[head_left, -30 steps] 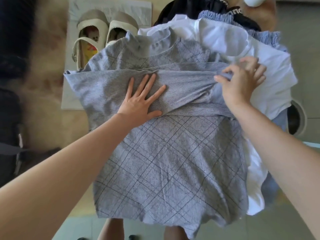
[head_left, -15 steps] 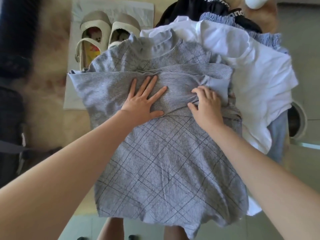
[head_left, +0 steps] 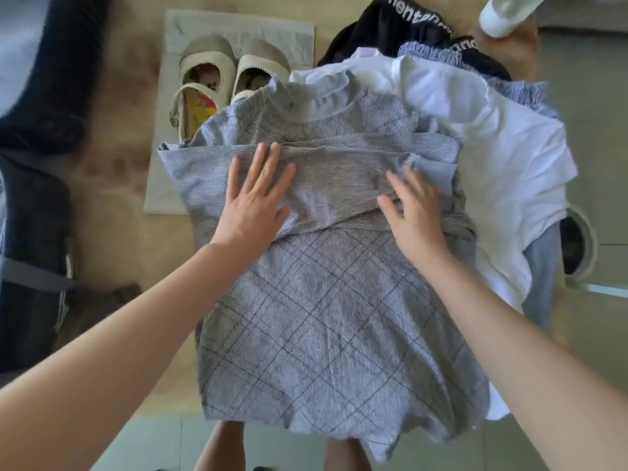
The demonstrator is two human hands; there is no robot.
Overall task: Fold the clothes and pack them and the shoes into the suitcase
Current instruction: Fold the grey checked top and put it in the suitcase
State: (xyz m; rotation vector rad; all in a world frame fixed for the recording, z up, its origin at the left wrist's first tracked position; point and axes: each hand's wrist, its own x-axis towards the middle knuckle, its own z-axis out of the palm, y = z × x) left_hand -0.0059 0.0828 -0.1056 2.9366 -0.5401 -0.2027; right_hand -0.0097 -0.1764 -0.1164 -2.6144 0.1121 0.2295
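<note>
A grey checked top (head_left: 326, 317) lies spread on a pile of clothes, its sleeves folded across the chest. My left hand (head_left: 255, 202) presses flat on the folded sleeve, fingers spread. My right hand (head_left: 413, 212) lies flat on the sleeve's right end, fingers straight. Under the top sits a white shirt (head_left: 492, 158). A pair of beige shoes (head_left: 217, 83) stands on a pale cloth at the back left. The dark suitcase (head_left: 30, 232) fills the left edge, only partly seen.
Black clothing with white lettering (head_left: 401, 25) and a blue striped garment (head_left: 438, 57) lie behind the pile. A white object (head_left: 503, 11) sits at the top right. A round metal fitting (head_left: 577, 246) is set in the grey surface on the right.
My right hand let go of the sleeve end it pinched at the right, moved left and now lies flat on it. My left hand stayed pressing the sleeve.
</note>
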